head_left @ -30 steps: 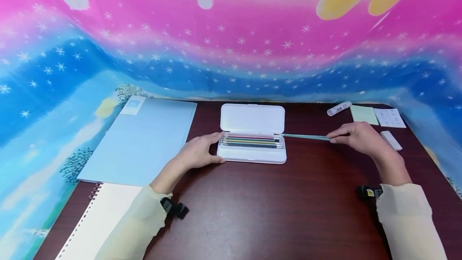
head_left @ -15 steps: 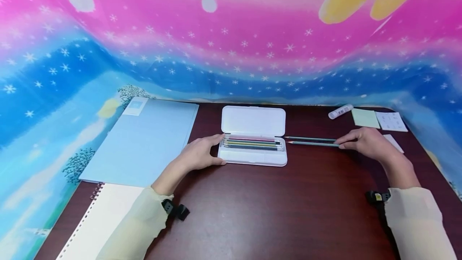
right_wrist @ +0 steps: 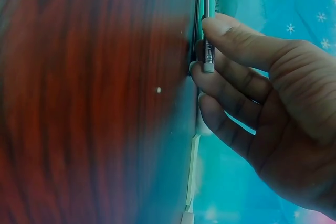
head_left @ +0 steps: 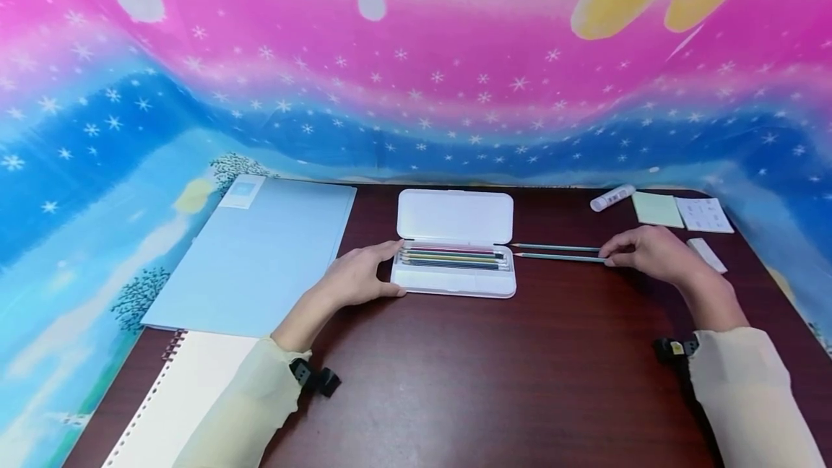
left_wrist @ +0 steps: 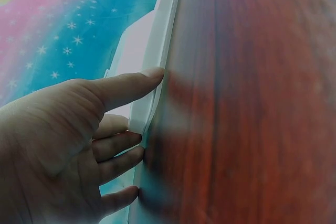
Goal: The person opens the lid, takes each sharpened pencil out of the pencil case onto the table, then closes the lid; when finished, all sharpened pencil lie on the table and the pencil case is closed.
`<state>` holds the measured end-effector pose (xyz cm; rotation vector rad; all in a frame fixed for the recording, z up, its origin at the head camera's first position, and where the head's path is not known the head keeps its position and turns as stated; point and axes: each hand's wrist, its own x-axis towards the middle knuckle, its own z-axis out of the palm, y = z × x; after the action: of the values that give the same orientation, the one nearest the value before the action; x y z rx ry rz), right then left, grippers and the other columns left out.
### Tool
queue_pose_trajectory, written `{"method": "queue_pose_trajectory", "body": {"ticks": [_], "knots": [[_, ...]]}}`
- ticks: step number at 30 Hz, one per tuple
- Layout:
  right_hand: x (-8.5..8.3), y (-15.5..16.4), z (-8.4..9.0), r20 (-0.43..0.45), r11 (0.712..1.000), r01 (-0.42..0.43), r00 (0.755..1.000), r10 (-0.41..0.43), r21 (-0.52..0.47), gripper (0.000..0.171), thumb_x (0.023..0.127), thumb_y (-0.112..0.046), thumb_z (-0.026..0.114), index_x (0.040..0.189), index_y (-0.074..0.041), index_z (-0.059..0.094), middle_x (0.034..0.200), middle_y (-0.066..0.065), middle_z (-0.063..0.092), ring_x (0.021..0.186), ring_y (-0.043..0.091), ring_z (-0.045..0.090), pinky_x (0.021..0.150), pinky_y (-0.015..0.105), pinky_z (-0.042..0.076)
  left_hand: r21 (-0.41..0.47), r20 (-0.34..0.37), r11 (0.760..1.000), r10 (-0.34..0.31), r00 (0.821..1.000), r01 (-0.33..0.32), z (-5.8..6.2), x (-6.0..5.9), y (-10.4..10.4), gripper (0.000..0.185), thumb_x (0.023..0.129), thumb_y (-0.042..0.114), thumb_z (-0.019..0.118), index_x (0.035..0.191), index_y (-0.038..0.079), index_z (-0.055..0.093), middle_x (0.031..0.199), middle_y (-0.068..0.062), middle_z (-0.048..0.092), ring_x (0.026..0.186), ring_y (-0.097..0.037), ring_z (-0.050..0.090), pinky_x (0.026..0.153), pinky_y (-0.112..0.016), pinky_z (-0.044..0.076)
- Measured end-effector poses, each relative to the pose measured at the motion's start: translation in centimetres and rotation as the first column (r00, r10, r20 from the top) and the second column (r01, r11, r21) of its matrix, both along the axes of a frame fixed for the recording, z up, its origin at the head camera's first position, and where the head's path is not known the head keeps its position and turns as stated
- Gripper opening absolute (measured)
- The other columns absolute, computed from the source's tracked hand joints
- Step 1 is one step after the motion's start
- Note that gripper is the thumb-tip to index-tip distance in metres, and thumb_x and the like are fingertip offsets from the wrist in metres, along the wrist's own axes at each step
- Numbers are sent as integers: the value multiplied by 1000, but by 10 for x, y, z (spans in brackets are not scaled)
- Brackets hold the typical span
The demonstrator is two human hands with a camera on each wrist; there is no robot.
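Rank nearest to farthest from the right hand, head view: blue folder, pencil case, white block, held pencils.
From the right hand:
1. Held pencils: pinched in its fingers, extending left.
2. White block: just to its right.
3. Pencil case: left, open, beyond the pencil tips.
4. Blue folder: far left, past the case.

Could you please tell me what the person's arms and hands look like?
The left hand and right hand are gloveless. The left sleeve and right sleeve are cream; beside each sits a black wrist camera, the right one bearing a yellow mark.
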<state>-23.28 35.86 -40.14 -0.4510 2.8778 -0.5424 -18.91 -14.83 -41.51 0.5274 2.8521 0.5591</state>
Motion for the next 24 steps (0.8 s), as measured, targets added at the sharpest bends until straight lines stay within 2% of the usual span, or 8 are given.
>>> {"method": "queue_pose_trajectory", "body": {"ticks": [11, 17, 24], "knots": [[-6, 2, -3, 1, 1000, 4, 1000, -4, -7, 13, 92, -12, 73, 97, -21, 80, 98, 0, 78, 84, 14, 60, 73, 29, 48, 6, 0, 1000, -5, 1000, 5, -1, -1, 0, 92, 82, 49, 81, 158, 20, 38, 159, -3, 46, 143, -29, 49, 113, -52, 43], [-7, 1, -3, 11, 1000, 13, 1000, -12, -15, 12, 93, -13, 72, 98, -20, 80, 97, 0, 77, 88, 17, 61, 75, 33, 48, 9, 3, 1000, -7, 1000, 7, 0, -1, 0, 92, 82, 49, 81, 158, 19, 39, 159, -3, 46, 143, -28, 49, 113, -51, 43], [-10, 1, -3, 19, 1000, 24, 1000, -24, -9, 8, 93, -16, 72, 96, -20, 79, 91, -3, 76, 84, 18, 59, 76, 35, 46, 11, 4, 1000, -8, 1000, 8, 0, -1, 0, 91, 82, 49, 81, 158, 19, 39, 159, -2, 46, 143, -28, 48, 113, -51, 43]]}}
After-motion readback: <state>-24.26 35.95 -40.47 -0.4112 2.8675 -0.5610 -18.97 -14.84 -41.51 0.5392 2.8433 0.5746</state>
